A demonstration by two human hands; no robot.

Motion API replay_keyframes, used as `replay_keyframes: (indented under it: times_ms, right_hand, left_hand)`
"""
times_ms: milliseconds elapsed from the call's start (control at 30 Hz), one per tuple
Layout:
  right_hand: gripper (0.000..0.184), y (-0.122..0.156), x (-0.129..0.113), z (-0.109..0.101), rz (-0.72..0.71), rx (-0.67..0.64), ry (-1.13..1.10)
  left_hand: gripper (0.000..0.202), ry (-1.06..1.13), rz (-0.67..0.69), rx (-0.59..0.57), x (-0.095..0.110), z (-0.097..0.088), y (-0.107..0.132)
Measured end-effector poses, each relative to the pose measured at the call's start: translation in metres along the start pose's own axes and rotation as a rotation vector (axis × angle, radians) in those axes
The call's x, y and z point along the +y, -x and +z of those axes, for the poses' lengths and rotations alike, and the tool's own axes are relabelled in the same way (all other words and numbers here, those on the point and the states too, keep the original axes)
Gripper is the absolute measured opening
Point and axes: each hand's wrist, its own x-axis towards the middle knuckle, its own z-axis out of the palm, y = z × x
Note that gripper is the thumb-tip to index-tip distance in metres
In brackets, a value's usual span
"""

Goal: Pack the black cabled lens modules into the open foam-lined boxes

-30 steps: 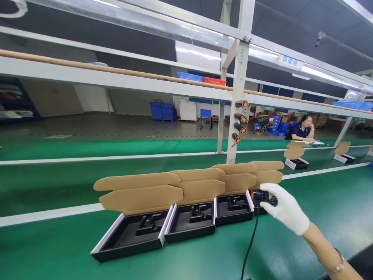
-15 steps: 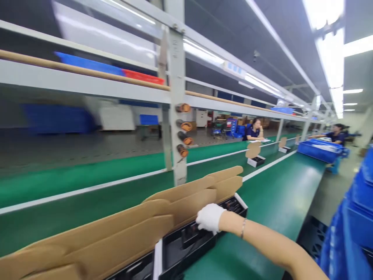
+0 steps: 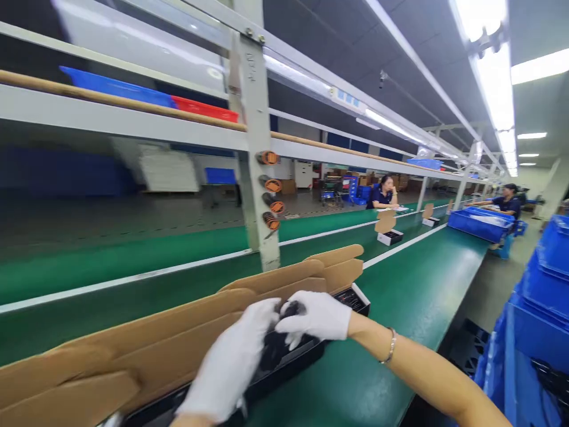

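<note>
Both my hands wear white gloves and meet over an open cardboard box with a black inside (image 3: 293, 362). My right hand (image 3: 317, 314) is closed, thumb and fingers curled round a small dark black item (image 3: 291, 309) whose kind I cannot make out. My left hand (image 3: 235, 356) reaches in from below, its fingertips closed against the left side of the same black item. Beneath the fingers lies more black material, blurred and partly hidden. Raised brown lids (image 3: 178, 332) stand behind the row of boxes. Another box, filled with dark parts (image 3: 351, 298), sits just right of my right hand.
A white-painted post (image 3: 260, 136) with orange-ended black sockets (image 3: 272, 186) rises behind the boxes. Farther along the green bench (image 3: 413, 279) stand an open box (image 3: 390, 237) and a blue bin (image 3: 480, 224). Stacked blue crates (image 3: 533, 314) flank the right side. Two people sit farther off.
My left hand has come into view and joined my right hand at the box. The right hand has lifted slightly, turned, and now holds a black item above the box.
</note>
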Motion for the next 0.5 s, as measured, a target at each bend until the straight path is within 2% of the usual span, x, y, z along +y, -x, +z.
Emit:
replay_keyframes:
  times_ms: [67, 133, 200, 267, 367, 500]
  right_hand:
    - [0.027, -0.001, 0.015, 0.006, 0.033, 0.086, -0.039]
    - [0.035, -0.005, 0.029, 0.008, 0.024, 0.219, 0.003]
    - [0.045, -0.01, 0.042, 0.006, -0.059, 0.256, 0.099]
    - [0.039, -0.018, 0.055, 0.002, -0.149, 0.128, 0.318]
    - [0.025, -0.03, 0.077, 0.003, -0.161, -0.157, 0.65]
    - [0.022, -0.046, 0.105, 0.025, -0.189, -0.351, 0.808]
  left_hand:
    - [0.053, 0.269, -0.043, -0.219, 0.015, 0.014, -0.005]
    - [0.056, 0.266, -0.055, -0.474, 0.018, 0.023, -0.011]
    - [0.057, 0.2, -0.055, -0.591, 0.011, 0.025, -0.018]
    - [0.052, 0.131, -0.031, -0.606, -0.002, 0.024, -0.026]
    - [0.041, 0.014, 0.028, -0.636, -0.026, 0.027, -0.034]
    - [0.036, -0.204, 0.05, -0.656, -0.047, 0.046, -0.02]
